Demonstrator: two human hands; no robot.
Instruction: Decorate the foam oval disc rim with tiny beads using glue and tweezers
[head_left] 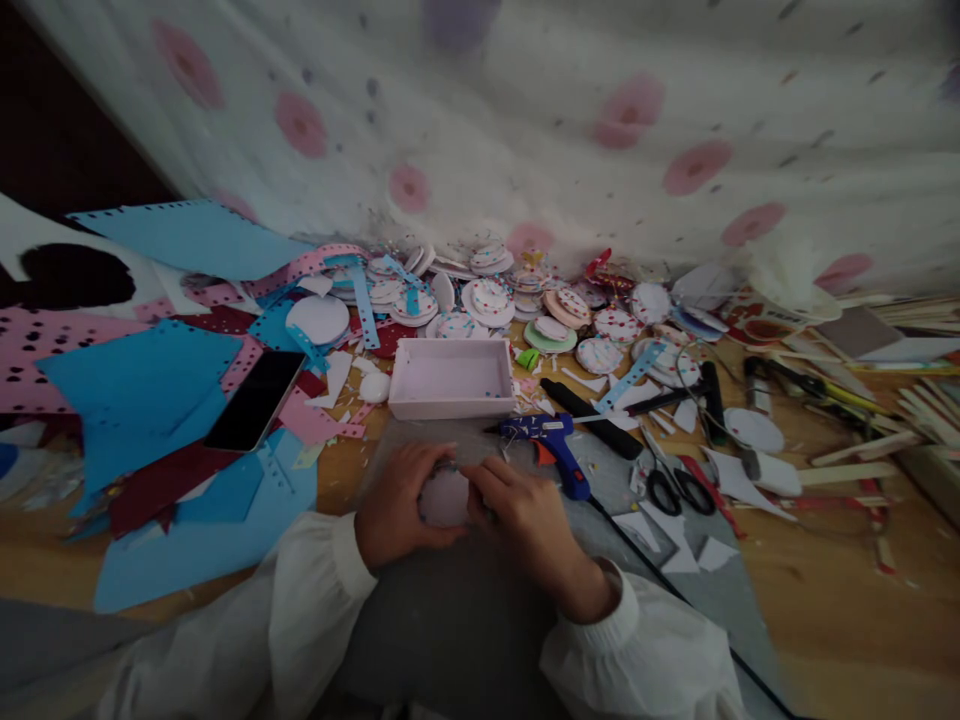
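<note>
My left hand (397, 510) and my right hand (525, 520) meet over a grey mat (450, 620) and together hold a small white round foam piece (444, 497). Fingers of both hands curl around its edges, so most of it is hidden. A blue glue gun (551, 445) lies just beyond my right hand, its cord running off to the right. A shallow white box (450, 378) sits a little farther away, straight ahead.
Blue, pink and dark red foam sheets (142, 400) cover the left, with a black phone (255, 400) on them. Several decorated round pieces (487, 300) lie along a flowered cloth (525, 120). Scissors (675, 485), black tools and wooden sticks (855, 455) spread to the right.
</note>
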